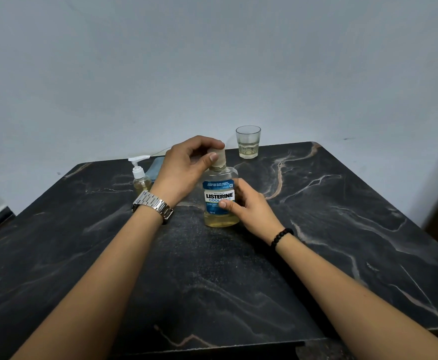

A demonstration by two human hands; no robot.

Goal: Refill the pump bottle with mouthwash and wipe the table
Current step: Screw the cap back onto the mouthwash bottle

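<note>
Mouthwash bottle [220, 198] upright mid-bench [316, 229]. Right hand [249, 206] fingers clamped on its body, left hand [184, 170] fingers closed round cap [217, 156]. Partly full, rigid smooth plastic, probably slippery; grip at label. Pump bottle [140, 178] far left.

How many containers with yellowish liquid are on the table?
3: the mouthwash bottle in the middle, held by both hands; the pump bottle to its left; the glass near the far edge.

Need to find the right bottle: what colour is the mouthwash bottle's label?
Blue and white on the mouthwash bottle, clearest in the head view.
</note>
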